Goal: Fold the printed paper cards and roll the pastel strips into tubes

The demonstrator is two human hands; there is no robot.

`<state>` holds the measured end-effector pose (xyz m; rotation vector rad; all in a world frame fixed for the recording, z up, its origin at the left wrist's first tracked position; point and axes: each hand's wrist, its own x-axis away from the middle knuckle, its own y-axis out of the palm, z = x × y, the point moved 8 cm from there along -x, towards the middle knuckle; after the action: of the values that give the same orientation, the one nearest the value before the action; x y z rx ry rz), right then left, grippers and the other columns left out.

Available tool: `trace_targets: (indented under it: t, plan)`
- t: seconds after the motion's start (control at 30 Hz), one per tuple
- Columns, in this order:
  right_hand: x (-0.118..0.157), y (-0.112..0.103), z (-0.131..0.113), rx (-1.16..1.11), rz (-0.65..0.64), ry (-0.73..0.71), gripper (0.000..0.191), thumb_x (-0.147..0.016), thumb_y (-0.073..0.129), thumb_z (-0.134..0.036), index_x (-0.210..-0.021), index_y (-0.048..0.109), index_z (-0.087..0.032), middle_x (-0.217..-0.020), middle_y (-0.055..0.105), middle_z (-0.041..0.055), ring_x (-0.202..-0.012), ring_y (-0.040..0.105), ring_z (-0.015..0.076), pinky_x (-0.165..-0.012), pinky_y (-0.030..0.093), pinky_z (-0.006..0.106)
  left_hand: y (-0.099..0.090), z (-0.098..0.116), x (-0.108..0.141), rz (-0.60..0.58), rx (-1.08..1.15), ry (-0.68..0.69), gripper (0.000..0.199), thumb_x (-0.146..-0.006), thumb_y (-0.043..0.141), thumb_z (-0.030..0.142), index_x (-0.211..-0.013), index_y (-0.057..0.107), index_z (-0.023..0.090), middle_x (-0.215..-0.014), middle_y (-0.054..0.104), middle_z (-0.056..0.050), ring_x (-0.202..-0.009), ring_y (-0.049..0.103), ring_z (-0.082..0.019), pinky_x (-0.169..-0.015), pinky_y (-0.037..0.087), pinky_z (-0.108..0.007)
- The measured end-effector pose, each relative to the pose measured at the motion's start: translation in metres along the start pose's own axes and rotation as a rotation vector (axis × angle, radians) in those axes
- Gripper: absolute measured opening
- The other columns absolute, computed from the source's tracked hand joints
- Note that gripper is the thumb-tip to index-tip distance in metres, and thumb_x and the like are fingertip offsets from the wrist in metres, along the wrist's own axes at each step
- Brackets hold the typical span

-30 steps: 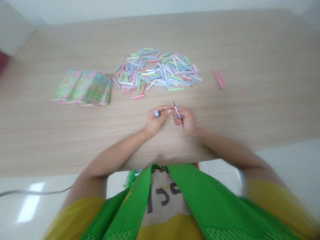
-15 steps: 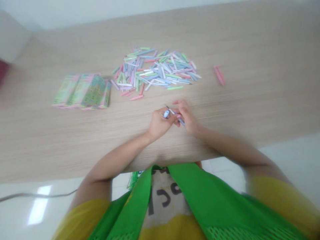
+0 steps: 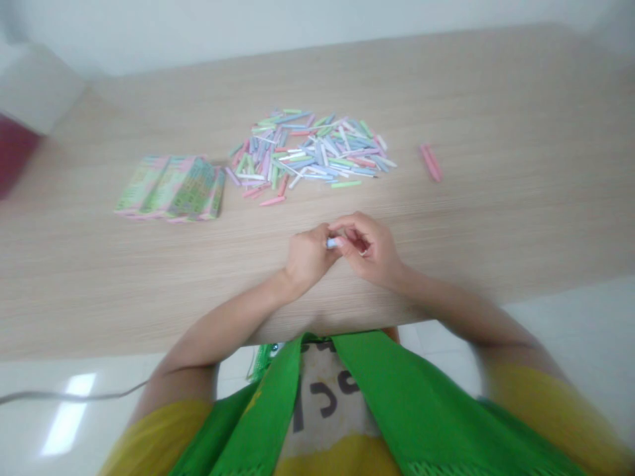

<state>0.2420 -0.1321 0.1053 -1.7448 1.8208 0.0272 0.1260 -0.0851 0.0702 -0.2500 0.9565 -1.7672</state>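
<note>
Over the near part of the table, my left hand [image 3: 308, 259] and my right hand [image 3: 373, 252] meet. A short light-blue pencil piece [image 3: 332, 244] shows between them. My left fingers are wrapped round it, palm down. My right thumb presses on its end, with the forefinger curled over toward the left hand. The rest of the piece is hidden in the hands, and whether a second part sits inside cannot be made out. Beyond the hands lies a loose heap of pastel pencil pieces [image 3: 317, 149] in blue, green, pink, purple and white.
Several green-and-pink printed packets [image 3: 166, 188] lie overlapping left of the heap. Two pink pencil pieces [image 3: 430, 162] rest side by side at the right. The wooden table [image 3: 496, 198] has its front edge close to my body. A dark red object [image 3: 17, 155] stands at far left.
My hands have closed together. The thin dark-tipped pencil piece that showed in my right fingers is now out of sight, and the right thumb has come onto the light-blue piece.
</note>
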Motion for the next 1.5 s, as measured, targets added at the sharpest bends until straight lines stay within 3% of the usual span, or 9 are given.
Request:
trace_targets:
  t: [0.13,0.33,0.57,0.77,1.03,1.17,1.33,1.43,1.5]
  plan:
    - [-0.003,-0.001,0.000,-0.095,-0.036,0.073,0.020,-0.093,0.056,-0.038,-0.084,0.066,-0.022,-0.075,0.062,0.0020,-0.071,0.053,0.0159,-0.068,0.042,0.030,-0.004,0.008,0.000,-0.007,0.091,-0.008,0.024,-0.073,0.075,0.035,-0.068,0.059,0.018,-0.058,0.058,0.001,-0.054,0.050,-0.012,-0.054,0.033,-0.023]
    - [-0.003,0.000,0.002,-0.105,-0.036,0.148,0.021,-0.090,0.061,-0.035,-0.075,0.066,-0.022,-0.077,0.064,0.0030,-0.077,0.056,0.0174,-0.070,0.041,0.029,-0.003,0.012,0.002,-0.162,0.265,0.045,0.030,-0.077,0.071,0.036,-0.062,0.053,0.017,-0.053,0.051,0.005,-0.050,0.040,-0.007,-0.050,0.032,-0.021]
    - [0.002,-0.003,0.000,-0.055,-0.061,0.190,0.019,-0.089,0.064,-0.033,-0.075,0.068,-0.021,-0.074,0.065,0.0015,-0.070,0.053,0.0146,-0.064,0.034,0.027,-0.005,0.015,0.000,-0.170,0.255,0.114,0.035,-0.078,0.069,0.034,-0.057,0.045,0.018,-0.050,0.044,0.006,-0.048,0.036,-0.006,-0.048,0.029,-0.020]
    - [0.006,0.003,0.010,0.048,-0.076,0.243,0.016,-0.088,0.066,-0.029,-0.074,0.071,-0.023,-0.069,0.065,0.0006,-0.066,0.052,0.0142,-0.062,0.031,0.027,0.011,0.009,-0.002,-0.267,0.191,0.131,0.031,-0.078,0.066,0.034,-0.059,0.050,0.017,-0.051,0.047,0.005,-0.048,0.040,-0.006,-0.047,0.028,-0.020]
    - [0.006,0.007,0.017,-0.158,-0.111,0.288,0.025,-0.084,0.071,-0.040,-0.105,0.077,-0.027,-0.076,0.069,-0.0015,-0.067,0.057,0.0143,-0.063,0.040,0.027,-0.005,0.012,-0.016,-0.241,0.212,0.164,0.023,-0.072,0.068,0.028,-0.059,0.052,0.018,-0.051,0.053,0.004,-0.047,0.045,-0.008,-0.048,0.032,-0.020]
    - [-0.005,0.000,0.035,-0.199,-0.047,0.384,0.043,-0.084,0.068,-0.044,-0.123,0.068,-0.027,-0.081,0.065,-0.0016,-0.062,0.050,0.0106,-0.058,0.041,0.024,-0.020,-0.002,-0.026,-0.150,0.295,0.090,0.022,-0.073,0.072,0.035,-0.065,0.061,0.017,-0.051,0.056,0.003,-0.045,0.043,-0.007,-0.046,0.032,-0.020]
    - [-0.006,-0.025,0.065,-0.330,0.082,0.585,0.026,-0.077,0.072,-0.040,-0.097,0.072,-0.023,-0.088,0.059,0.0013,-0.072,0.050,0.0110,-0.055,0.041,0.019,-0.048,-0.013,-0.037,0.060,0.334,0.006,0.030,-0.067,0.081,0.038,-0.061,0.060,0.017,-0.046,0.048,0.006,-0.043,0.034,-0.005,-0.043,0.028,-0.020]
    - [0.024,-0.009,0.080,-0.687,-0.009,0.882,0.028,-0.078,0.069,-0.043,-0.093,0.070,-0.019,-0.080,0.054,0.0006,-0.064,0.046,0.0099,-0.047,0.034,0.017,-0.060,-0.007,-0.040,0.190,0.370,0.017,0.031,-0.067,0.079,0.038,-0.058,0.058,0.017,-0.044,0.045,0.007,-0.041,0.033,-0.005,-0.043,0.031,-0.020]
    - [0.043,0.012,0.074,-1.008,-0.095,0.959,0.031,-0.079,0.065,-0.043,-0.094,0.068,-0.016,-0.078,0.054,0.0014,-0.058,0.041,0.0087,-0.042,0.027,0.017,-0.059,-0.001,-0.040,0.249,0.389,0.047,0.031,-0.068,0.078,0.039,-0.057,0.058,0.018,-0.044,0.046,0.006,-0.041,0.034,-0.005,-0.043,0.032,-0.020]
